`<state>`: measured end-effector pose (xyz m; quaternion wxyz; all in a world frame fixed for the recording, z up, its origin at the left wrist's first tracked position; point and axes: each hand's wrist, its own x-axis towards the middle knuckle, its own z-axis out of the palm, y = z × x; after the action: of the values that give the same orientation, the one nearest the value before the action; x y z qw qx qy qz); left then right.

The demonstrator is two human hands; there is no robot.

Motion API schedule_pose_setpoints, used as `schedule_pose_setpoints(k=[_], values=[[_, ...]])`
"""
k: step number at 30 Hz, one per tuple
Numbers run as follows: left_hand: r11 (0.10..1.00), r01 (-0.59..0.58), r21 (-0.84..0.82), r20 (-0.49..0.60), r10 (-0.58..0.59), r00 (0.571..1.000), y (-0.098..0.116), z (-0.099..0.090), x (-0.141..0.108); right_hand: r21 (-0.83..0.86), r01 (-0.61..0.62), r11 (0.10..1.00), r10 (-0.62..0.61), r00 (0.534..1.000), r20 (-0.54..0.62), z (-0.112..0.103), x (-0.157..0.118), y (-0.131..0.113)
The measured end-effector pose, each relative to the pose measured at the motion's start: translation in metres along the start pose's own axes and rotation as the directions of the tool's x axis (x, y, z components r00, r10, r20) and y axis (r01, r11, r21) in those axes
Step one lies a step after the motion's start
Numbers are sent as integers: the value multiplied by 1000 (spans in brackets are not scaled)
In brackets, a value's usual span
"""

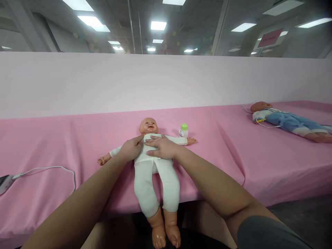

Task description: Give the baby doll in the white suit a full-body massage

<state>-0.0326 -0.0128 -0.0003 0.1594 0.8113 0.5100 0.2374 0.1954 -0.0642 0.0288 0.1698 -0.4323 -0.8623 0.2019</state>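
A baby doll (156, 176) with a white cloth body lies face up on a pink sheet, its arms spread and its feet past the front edge. My left hand (132, 148) rests against the side of its chest near the shoulder, the fingers pointing up and inward and partly hidden. Flat across the chest lies my right hand (163, 147), its fingers stretched out and apart. Beyond the doll's arm on the right stands a small bottle (183, 130) with a green cap.
The pink sheet (207, 152) covers a long table along a white wall (166, 83) with windows above. A second doll (287, 119) in blue clothing, with thin tubing about it, lies at the right. A white device with a cable (52, 167) is at the left.
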Motion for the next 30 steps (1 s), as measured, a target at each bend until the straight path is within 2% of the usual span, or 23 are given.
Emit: schedule_pose_setpoints(k=[5, 9, 11, 13, 15, 18, 20, 23, 26, 30], values=[[1000, 11, -6, -15, -11, 1000, 6, -1, -2, 3, -193, 981, 193, 979, -60, -6, 1, 23], [1000, 26, -4, -41, -26, 999, 7, -2, -3, 95, -382, 919, 391, 914, -108, -10, -1, 35], [999, -10, -44, -77, 7, 997, 9, -3, -6, 115, -419, 900, 431, 895, -112, -11, -3, 37], [984, -96, -150, -86, 84, 993, 14, -4, -12, 122, -418, 900, 431, 895, -117, -12, -3, 35], [934, -221, -280, -52, 215, 975, 24, -6, -20, 116, -412, 904, 425, 897, -124, -12, -3, 34], [836, -370, -405, 33, 418, 908, 43, -9, -31, 97, -417, 904, 427, 895, -125, -12, -2, 34], [819, -386, -424, 107, 469, 877, 52, -10, -36, 94, -419, 903, 428, 896, -122, -11, -1, 36], [858, -308, -410, 186, 409, 893, 55, -8, -35, 107, -405, 908, 416, 903, -113, -11, -1, 37], [889, -252, -382, 163, 333, 929, 47, -3, -28, 104, -403, 909, 413, 903, -114, -10, -1, 35], [898, -239, -370, 131, 305, 943, 39, 2, -22, 73, -427, 901, 433, 893, -126, -10, -2, 33]])
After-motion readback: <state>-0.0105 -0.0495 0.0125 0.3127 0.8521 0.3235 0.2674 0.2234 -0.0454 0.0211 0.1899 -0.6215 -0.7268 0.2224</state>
